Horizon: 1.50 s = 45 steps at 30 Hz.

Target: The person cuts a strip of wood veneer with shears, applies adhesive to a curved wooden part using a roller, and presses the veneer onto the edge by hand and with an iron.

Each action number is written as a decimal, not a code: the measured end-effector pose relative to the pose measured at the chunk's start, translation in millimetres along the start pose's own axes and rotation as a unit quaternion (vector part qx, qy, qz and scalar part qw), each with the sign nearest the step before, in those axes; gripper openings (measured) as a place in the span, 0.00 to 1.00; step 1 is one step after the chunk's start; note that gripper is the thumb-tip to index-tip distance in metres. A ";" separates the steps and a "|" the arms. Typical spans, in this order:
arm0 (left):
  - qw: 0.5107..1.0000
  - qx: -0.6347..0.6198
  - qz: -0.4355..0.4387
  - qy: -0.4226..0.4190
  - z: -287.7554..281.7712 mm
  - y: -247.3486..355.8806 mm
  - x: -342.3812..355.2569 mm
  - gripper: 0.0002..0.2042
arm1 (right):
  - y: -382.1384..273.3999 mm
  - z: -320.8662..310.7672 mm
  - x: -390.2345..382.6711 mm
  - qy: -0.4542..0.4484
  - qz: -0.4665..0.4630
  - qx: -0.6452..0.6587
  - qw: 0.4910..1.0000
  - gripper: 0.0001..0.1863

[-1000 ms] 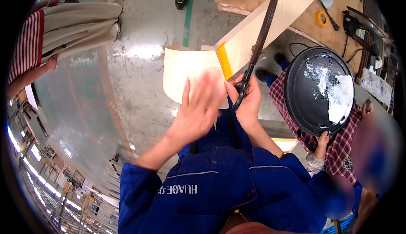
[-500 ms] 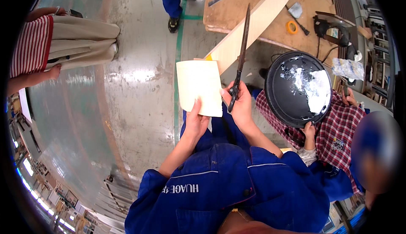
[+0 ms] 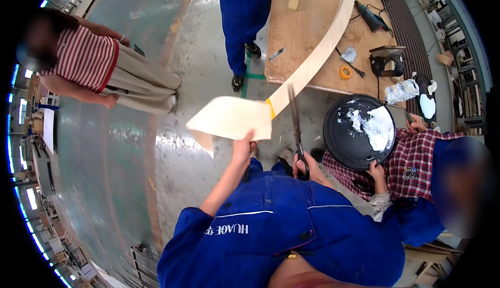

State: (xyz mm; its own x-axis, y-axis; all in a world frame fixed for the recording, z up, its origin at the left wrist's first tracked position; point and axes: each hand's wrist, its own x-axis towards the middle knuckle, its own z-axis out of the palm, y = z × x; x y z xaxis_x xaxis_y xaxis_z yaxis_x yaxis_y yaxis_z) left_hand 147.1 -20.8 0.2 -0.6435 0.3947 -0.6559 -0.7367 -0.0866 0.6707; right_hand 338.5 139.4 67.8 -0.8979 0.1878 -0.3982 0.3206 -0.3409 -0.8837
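Note:
My left hand point(image 3: 240, 150) grips the lower edge of a pale, thin wood veneer sheet point(image 3: 229, 116), which hangs down at its left corner. The sheet's right end meets a long curved light-wood strip point(image 3: 312, 64) at yellow tape point(image 3: 270, 108); the strip reaches up over the workbench. My right hand point(image 3: 307, 165) is closed round the handles of large dark scissors point(image 3: 296, 132), blades pointing up alongside the strip and slightly blurred.
A wooden workbench point(image 3: 291, 38) bears an orange tape roll point(image 3: 345, 72), iron point(image 3: 386, 60) and power tool point(image 3: 375, 17). At right a co-worker point(image 3: 406, 168) holds a black tray point(image 3: 348, 137) with white paste. One person point(image 3: 88, 59) stands left, another point(image 3: 242, 7) ahead.
My left hand has shifted the veneer sheet, now spread wider and tilted leftward. The scissors and my right hand are lower. The view has swung, showing more bench and people ahead.

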 end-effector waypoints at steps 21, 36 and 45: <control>0.995 -0.012 0.006 -0.102 47.8 -21.9 -7.2 0.14 | 13.5 -13.4 -31.8 0.104 0.110 -0.104 0.983 0.25; 0.998 -0.001 -0.008 -0.065 67.7 -30.5 -4.0 0.13 | 13.6 -3.2 -37.1 0.036 0.098 -0.002 0.995 0.25; 0.993 -0.001 0.090 -0.082 65.4 -44.3 -5.9 0.13 | 23.0 3.7 -39.6 0.084 0.100 -0.024 0.991 0.25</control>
State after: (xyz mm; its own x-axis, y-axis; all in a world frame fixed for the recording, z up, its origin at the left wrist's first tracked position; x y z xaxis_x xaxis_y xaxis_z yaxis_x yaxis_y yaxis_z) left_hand 197.1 40.5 -2.9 -0.7219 0.5166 -0.4605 -0.6141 -0.1714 0.7704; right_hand 380.3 120.7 64.2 -0.7531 0.2720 -0.5990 0.5055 -0.3434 -0.7915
